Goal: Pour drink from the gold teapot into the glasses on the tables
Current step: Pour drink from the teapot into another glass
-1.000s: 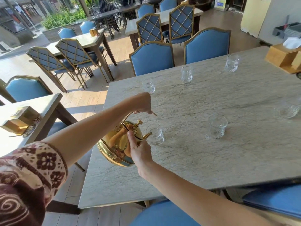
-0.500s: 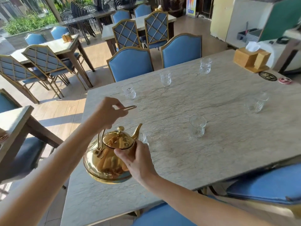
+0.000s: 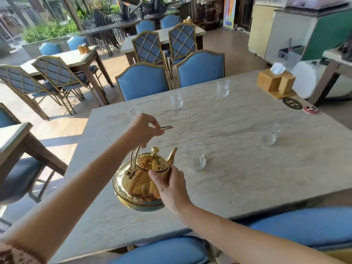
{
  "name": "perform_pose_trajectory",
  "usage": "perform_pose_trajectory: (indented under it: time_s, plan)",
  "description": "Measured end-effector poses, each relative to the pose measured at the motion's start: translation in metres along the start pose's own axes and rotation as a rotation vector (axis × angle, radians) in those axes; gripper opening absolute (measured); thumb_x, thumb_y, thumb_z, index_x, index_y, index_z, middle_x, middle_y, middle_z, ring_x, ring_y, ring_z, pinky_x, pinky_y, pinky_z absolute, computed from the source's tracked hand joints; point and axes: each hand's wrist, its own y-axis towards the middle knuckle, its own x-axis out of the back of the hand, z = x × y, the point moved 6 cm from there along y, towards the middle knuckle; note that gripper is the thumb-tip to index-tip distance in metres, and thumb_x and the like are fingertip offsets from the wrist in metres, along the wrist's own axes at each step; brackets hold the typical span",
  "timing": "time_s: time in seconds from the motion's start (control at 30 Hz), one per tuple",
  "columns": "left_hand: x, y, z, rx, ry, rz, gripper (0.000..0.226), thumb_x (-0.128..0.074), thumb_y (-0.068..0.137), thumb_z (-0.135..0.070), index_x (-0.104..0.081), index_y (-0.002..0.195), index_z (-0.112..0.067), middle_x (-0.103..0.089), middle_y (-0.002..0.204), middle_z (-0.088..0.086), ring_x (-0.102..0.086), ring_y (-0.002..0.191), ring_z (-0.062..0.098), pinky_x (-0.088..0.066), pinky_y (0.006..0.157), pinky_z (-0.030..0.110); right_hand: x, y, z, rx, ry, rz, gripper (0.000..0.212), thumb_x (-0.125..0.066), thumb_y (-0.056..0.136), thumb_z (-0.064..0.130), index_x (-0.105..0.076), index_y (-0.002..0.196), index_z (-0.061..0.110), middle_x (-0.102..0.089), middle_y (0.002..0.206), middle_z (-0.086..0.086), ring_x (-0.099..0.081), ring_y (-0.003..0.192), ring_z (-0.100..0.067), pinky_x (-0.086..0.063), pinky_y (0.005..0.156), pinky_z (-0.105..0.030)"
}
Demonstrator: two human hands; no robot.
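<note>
My left hand (image 3: 145,130) grips the thin arched handle of the gold teapot (image 3: 133,181) and holds it upright just above the near left part of the marble table (image 3: 238,183). My right hand (image 3: 170,186) cups the pot's right side, thumb near the lid. The spout points right, toward an empty clear glass (image 3: 196,159) a short way off. A second glass (image 3: 269,134) stands further right. Two more glasses (image 3: 176,99) (image 3: 222,88) stand along the far edge, and a third (image 3: 133,111) shows partly behind my left hand.
Blue chairs (image 3: 201,70) line the far side of the table, and blue seats (image 3: 167,252) sit at the near edge. A wooden tissue box (image 3: 274,83) and two round coasters (image 3: 292,103) occupy the far right corner. More tables and chairs stand to the left and behind.
The teapot has come back from a tilted pour over a near-left glass to upright and shifted right. That glass is now hidden behind the pot. Both hands stayed on the pot.
</note>
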Motion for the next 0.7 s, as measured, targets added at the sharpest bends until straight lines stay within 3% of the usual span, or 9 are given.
perform_pose_trajectory:
  time_s: [0.07,0.17,0.3,0.37,0.43,0.5,0.57,0.63,0.7]
  plan:
    - [-0.016,0.006,-0.014,0.031,0.026,0.008,0.022,-0.070,0.086,-0.016,-0.067,0.099,0.001,-0.043,0.060,0.005,-0.037,0.038,0.013,-0.032,0.029,0.018,0.014,0.004,-0.010,-0.024,0.030,-0.005,0.130,-0.036,0.052,0.105,-0.045,0.141,0.010,-0.054,0.132,-0.011,-0.054,0.127,-0.028,-0.051,0.107,-0.043]
    - [-0.036,0.013,-0.029,0.066,0.052,0.029,0.022,-0.070,0.086,-0.013,-0.067,0.099,0.004,-0.042,0.057,0.005,-0.038,0.033,0.010,-0.030,0.027,0.015,0.030,0.011,-0.026,-0.083,0.019,0.032,0.140,-0.029,0.046,0.108,-0.046,0.138,0.004,-0.057,0.129,-0.019,-0.058,0.123,-0.034,-0.054,0.103,-0.048]
    - [-0.054,0.022,-0.041,0.131,0.093,0.059,0.022,-0.070,0.085,-0.009,-0.068,0.099,0.008,-0.043,0.055,0.005,-0.037,0.038,0.013,-0.030,0.027,0.015,0.053,0.008,-0.023,-0.108,-0.025,0.101,0.094,-0.044,0.083,0.080,-0.048,0.136,0.002,-0.050,0.131,-0.017,-0.053,0.126,-0.031,-0.048,0.109,-0.042]
    - [-0.060,0.028,-0.045,0.162,0.131,0.063,0.021,-0.071,0.085,-0.009,-0.069,0.098,0.007,-0.046,0.057,0.005,-0.039,0.038,0.011,-0.030,0.027,0.014,0.057,0.013,-0.029,-0.153,-0.030,0.118,0.086,-0.043,0.089,0.074,-0.046,0.137,0.002,-0.048,0.133,-0.017,-0.053,0.126,-0.031,-0.048,0.108,-0.041]
    - [-0.064,0.035,-0.049,0.175,0.176,0.070,0.020,-0.071,0.084,-0.011,-0.070,0.097,0.005,-0.049,0.058,0.005,-0.041,0.037,0.010,-0.031,0.028,0.014,0.059,0.014,-0.026,-0.172,-0.009,0.117,0.098,-0.040,0.081,0.084,-0.047,0.136,0.003,-0.050,0.131,-0.016,-0.055,0.123,-0.031,-0.051,0.105,-0.043]
    - [-0.068,0.042,-0.053,0.169,0.223,0.085,0.020,-0.071,0.084,-0.013,-0.070,0.096,0.003,-0.050,0.059,0.005,-0.043,0.041,0.013,-0.032,0.029,0.015,0.057,0.017,-0.024,-0.195,0.059,0.064,0.132,-0.027,0.050,0.106,-0.052,0.130,0.004,-0.056,0.127,-0.016,-0.061,0.117,-0.032,-0.056,0.099,-0.045]
    - [-0.070,0.048,-0.057,0.163,0.258,0.101,0.021,-0.072,0.084,-0.014,-0.070,0.095,0.003,-0.052,0.059,0.005,-0.044,0.043,0.015,-0.034,0.034,0.016,0.050,0.024,-0.033,-0.214,0.092,0.036,0.151,-0.016,0.027,0.112,-0.055,0.126,0.005,-0.061,0.123,-0.016,-0.064,0.113,-0.032,-0.058,0.096,-0.046]
    - [-0.072,0.055,-0.061,0.152,0.283,0.115,0.022,-0.072,0.083,-0.014,-0.071,0.095,0.005,-0.053,0.058,0.006,-0.045,0.040,0.014,-0.034,0.037,0.016,0.049,0.027,-0.033,-0.240,0.128,0.046,0.152,-0.015,0.027,0.112,-0.055,0.128,0.005,-0.062,0.124,-0.017,-0.063,0.115,-0.033,-0.056,0.099,-0.047]
    - [-0.075,0.061,-0.067,0.144,0.303,0.128,0.021,-0.072,0.083,-0.012,-0.071,0.094,0.006,-0.052,0.056,0.006,-0.043,0.030,0.008,-0.034,0.034,0.014,0.060,0.023,-0.020,-0.248,0.167,0.056,0.136,-0.026,0.047,0.107,-0.054,0.129,0.002,-0.061,0.127,-0.019,-0.061,0.119,-0.033,-0.053,0.103,-0.046]
